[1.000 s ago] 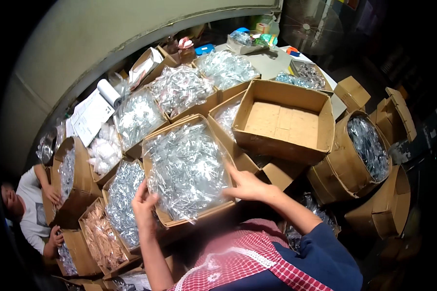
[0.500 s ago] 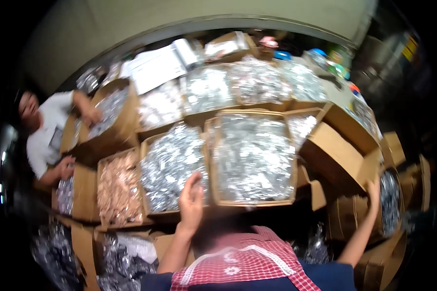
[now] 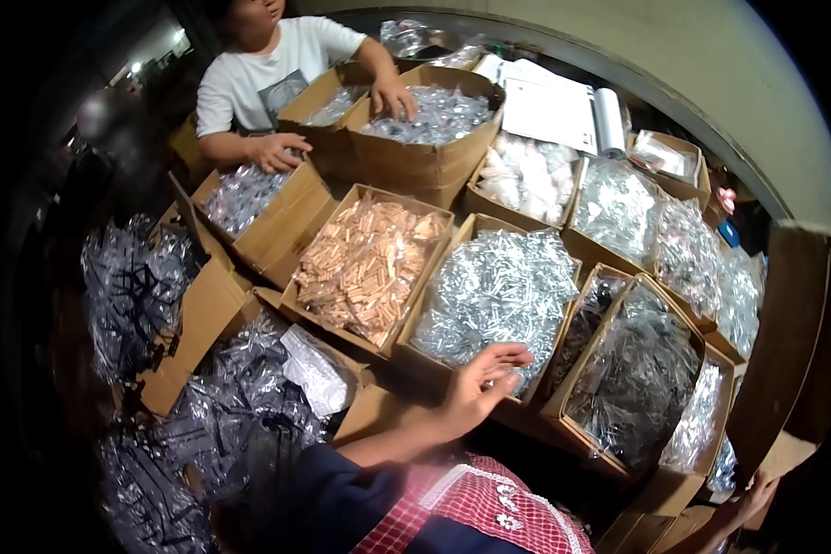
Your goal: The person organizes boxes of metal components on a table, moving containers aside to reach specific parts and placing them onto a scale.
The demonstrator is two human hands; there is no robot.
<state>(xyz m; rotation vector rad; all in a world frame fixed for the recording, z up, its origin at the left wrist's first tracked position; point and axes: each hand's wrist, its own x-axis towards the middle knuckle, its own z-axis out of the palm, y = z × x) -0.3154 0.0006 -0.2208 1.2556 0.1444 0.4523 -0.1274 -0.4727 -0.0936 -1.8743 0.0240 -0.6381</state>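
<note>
Cardboard box (image 3: 787,323), long axis up and slightly rightward, lower end gripped in right hand (image 3: 756,497), left hand (image 3: 482,390) open

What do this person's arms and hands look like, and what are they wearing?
The left hand and right hand wear no gloves. The left sleeve is plain dark blue and short. A white-trimmed, red checked apron covers the front.

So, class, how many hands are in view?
4: the wearer's left hand by the silvery pieces; the right hand at the tall cardboard box; a co-worker's hand in a large box; their other hand at a smaller box. Darkness may hide more.
</note>
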